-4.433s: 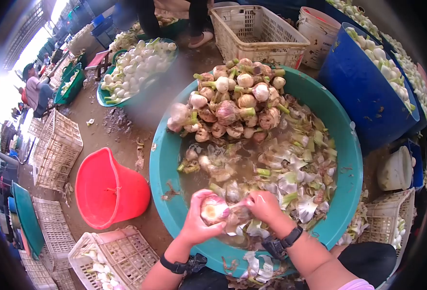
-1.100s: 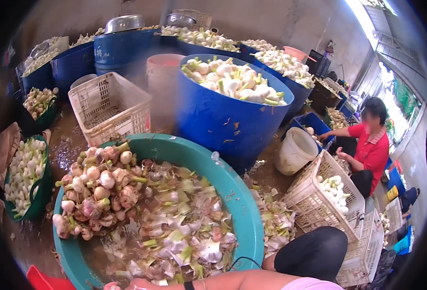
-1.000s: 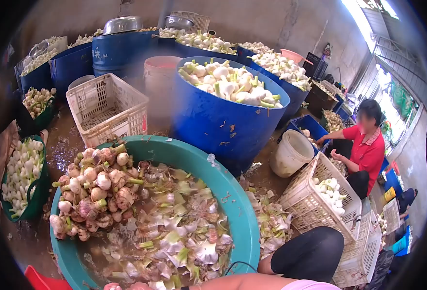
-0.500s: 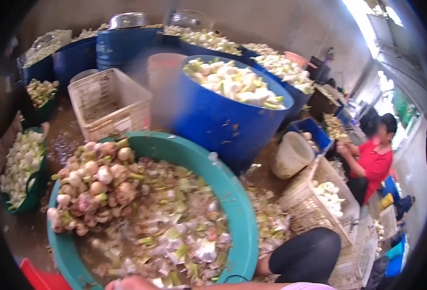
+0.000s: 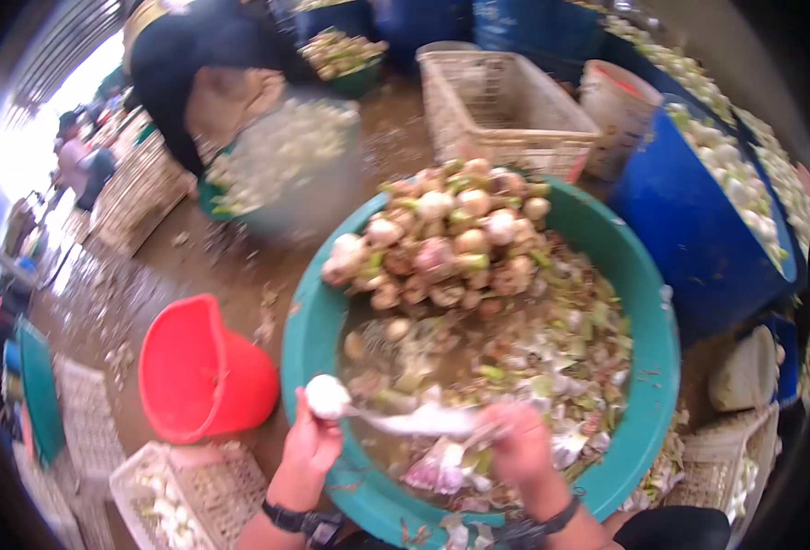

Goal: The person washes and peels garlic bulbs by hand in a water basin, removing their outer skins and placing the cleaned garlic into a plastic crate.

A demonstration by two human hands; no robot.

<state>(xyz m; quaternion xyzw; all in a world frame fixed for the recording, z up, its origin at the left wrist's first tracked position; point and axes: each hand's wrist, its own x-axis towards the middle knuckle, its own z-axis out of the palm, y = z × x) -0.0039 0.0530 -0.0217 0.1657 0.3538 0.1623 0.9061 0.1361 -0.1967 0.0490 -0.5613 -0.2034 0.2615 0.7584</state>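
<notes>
A smooth white peeled garlic bulb (image 5: pixel 328 397) sits in the fingertips of my left hand (image 5: pixel 308 445), over the left rim of the large teal tub (image 5: pixel 654 367). My right hand (image 5: pixel 521 445), blurred, is closed over the tub's near side. From it a long pale flat strip (image 5: pixel 423 422) reaches toward the bulb; blur hides whether it is a blade or peel. A heap of unpeeled garlic bulbs (image 5: pixel 451 234) lies at the far side of the tub. Loose garlic skins and trimmings (image 5: pixel 570 367) cover much of its bottom.
Left of the tub stands a red bucket (image 5: pixel 180 376); nearer is a crate (image 5: pixel 217 490) with white bulbs. Beyond are a crate (image 5: pixel 506 137) and a blue barrel (image 5: pixel 689 229) heaped with garlic. A person (image 5: pixel 212 82) bends over a garlic-filled tub (image 5: pixel 276 170) at upper left.
My view has swung left and down, bringing the red bucket and both my hands into sight. The white bulb now shows in my left hand.
</notes>
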